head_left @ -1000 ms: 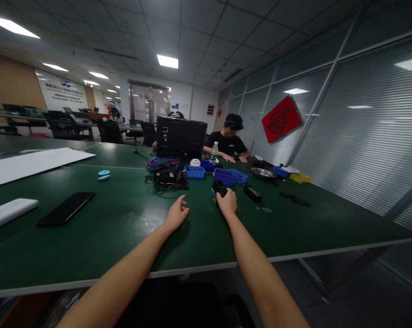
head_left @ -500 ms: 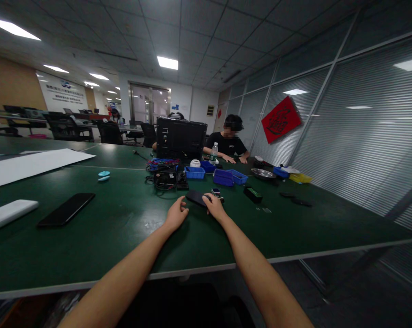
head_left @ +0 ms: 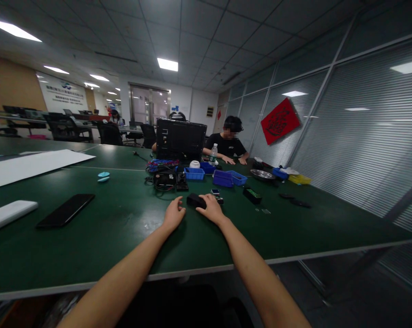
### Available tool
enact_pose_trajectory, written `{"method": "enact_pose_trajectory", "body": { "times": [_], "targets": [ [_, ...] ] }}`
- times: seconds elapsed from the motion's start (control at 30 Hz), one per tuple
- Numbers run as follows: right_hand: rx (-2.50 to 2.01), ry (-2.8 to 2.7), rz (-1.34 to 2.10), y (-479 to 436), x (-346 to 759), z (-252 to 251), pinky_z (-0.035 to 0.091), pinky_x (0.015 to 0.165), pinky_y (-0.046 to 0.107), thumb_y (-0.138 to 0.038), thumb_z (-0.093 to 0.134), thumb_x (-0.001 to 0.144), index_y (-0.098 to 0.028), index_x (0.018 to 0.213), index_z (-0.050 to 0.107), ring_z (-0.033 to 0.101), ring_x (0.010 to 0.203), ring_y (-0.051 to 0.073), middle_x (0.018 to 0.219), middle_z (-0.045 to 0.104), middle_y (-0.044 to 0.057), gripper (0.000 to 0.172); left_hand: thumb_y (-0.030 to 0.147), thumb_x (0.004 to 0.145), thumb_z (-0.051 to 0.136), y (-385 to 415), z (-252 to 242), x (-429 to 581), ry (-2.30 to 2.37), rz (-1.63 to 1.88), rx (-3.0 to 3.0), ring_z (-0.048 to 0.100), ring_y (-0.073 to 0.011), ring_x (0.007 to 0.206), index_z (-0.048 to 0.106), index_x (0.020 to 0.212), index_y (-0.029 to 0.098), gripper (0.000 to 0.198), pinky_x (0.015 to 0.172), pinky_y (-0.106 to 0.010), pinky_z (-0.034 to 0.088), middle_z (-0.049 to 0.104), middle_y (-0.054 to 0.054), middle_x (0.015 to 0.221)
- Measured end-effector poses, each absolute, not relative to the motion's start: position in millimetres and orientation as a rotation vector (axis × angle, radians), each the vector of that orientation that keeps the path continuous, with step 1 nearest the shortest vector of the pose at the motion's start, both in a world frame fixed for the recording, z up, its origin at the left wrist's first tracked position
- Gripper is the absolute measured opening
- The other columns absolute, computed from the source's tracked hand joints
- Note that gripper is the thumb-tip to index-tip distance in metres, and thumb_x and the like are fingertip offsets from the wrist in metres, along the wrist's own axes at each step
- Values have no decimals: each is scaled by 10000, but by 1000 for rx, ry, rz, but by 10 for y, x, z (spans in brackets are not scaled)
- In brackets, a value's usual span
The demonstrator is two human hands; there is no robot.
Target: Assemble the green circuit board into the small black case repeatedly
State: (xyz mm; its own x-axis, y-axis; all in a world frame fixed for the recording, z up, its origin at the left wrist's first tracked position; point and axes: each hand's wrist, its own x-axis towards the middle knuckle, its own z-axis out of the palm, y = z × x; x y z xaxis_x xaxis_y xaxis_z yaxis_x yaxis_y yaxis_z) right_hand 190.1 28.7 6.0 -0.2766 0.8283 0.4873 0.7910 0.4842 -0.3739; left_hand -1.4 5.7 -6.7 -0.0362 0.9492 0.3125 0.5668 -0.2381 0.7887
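A small black box-shaped object (head_left: 195,201) rests on the green table in front of me, its exact kind too dark to make out. My right hand (head_left: 211,208) is wrapped over its right end, fingers closed on it. Left of the box, my left hand (head_left: 175,213) is held near the tabletop with curved fingers apart and nothing in them. Behind my right hand, small electronic parts (head_left: 216,193) are partly hidden. Farther right lies a black case with a green top (head_left: 252,195).
Blue bins (head_left: 194,173), a baseball (head_left: 195,164), cables (head_left: 162,165) and a monitor (head_left: 181,138) stand behind. A metal bowl (head_left: 262,174) is at right. A black phone-like slab (head_left: 66,211) and white bar (head_left: 11,215) lie left. Another person (head_left: 227,142) sits across the table.
The black box has turned in my right hand, so a different side faces me. My right hand has shifted its grip over it. My left hand has moved slightly left.
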Motion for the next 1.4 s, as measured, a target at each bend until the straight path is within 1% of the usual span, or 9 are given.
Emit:
{"method": "enact_pose_trajectory", "body": {
  "times": [0.1, 0.23, 0.43, 0.6, 0.73, 0.93, 1.07, 1.2, 1.4],
  "targets": [
    [-1274, -2081, 203, 285, 1900, 62, 370, 864, 319, -286, 611, 700, -234, 1062, 576, 497, 956, 175, 1004, 527, 47, 368, 178, 705, 514, 56, -68, -23, 1619, 1194, 1836, 568, -127, 782, 445, 1202, 146, 502, 779, -273, 443, 570, -86, 1053],
    [-1075, -2101, 393, 258, 1902, 139, 390, 828, 291, -350, 580, 734, -219, 960, 625, 532, 893, 154, 946, 578, 28, 265, 299, 730, 535, 27, -55, -36, 1641, 1244, 1935, 536, -185, 980, 427, 1228, 187, 522, 868, -317, 411, 526, -83, 1166],
    [-1447, -1699, -20, 308, 2096, 203, 357, 850, 319, -362, 478, 795, -195, 888, 638, 481, 940, 199, 931, 566, 71, 250, 333, 747, 523, -28, -18, -38, 1573, 1133, 2107, 417, -199, 1169, 431, 1242, 206, 519, 996, -328, 310, 472, -53, 1271],
    [-1894, -1613, -114, 400, 2282, 96, 370, 806, 331, -386, 602, 687, -215, 1090, 555, 467, 967, 244, 1009, 522, 105, 441, 258, 728, 543, -7, -52, -43, 1559, 1069, 2132, 432, -195, 1160, 490, 1194, 223, 470, 1003, -327, 308, 488, -36, 1263],
    [-1940, -1632, -45, 443, 2293, 58, 392, 772, 292, -302, 572, 699, -201, 1068, 559, 528, 916, 215, 984, 554, 97, 383, 225, 726, 533, 20, -86, -49, 1548, 1082, 2160, 450, -187, 1140, 500, 1182, 221, 457, 994, -316, 320, 507, -29, 1242],
    [-1998, -1482, 221, 479, 2346, 117, 418, 695, 292, -376, 480, 756, -170, 1012, 588, 575, 859, 226, 925, 616, 104, 346, 206, 723, 526, 24, -90, -56, 1551, 1091, 2184, 473, -194, 1100, 511, 1170, 214, 447, 973, -323, 336, 520, -32, 1222],
    [-2035, -1485, 109, 456, 2378, 146, 407, 725, 357, -449, 371, 809, -161, 985, 611, 543, 915, 273, 970, 587, 163, 415, 204, 724, 523, 13, -75, -55, 1569, 1075, 2173, 478, -199, 1086, 509, 1172, 221, 449, 961, -327, 344, 522, -31, 1216],
    [-2043, -1499, -15, 422, 2365, 130, 398, 750, 381, -524, 453, 747, -163, 1059, 575, 506, 960, 295, 1023, 544, 176, 492, 197, 719, 525, 8, -67, -53, 1551, 1095, 2161, 493, -194, 1057, 515, 1165, 221, 447, 934, -318, 365, 525, -39, 1199],
    [-2044, -1547, -28, 460, 2355, 72, 405, 741, 330, -318, 530, 717, -177, 1053, 571, 528, 923, 252, 1000, 557, 145, 367, 204, 727, 515, 1, -51, -50, 1581, 1120, 2083, 536, -169, 944, 545, 1112, 218, 386, 861, -283, 403, 554, -45, 1067]
  ]
}}
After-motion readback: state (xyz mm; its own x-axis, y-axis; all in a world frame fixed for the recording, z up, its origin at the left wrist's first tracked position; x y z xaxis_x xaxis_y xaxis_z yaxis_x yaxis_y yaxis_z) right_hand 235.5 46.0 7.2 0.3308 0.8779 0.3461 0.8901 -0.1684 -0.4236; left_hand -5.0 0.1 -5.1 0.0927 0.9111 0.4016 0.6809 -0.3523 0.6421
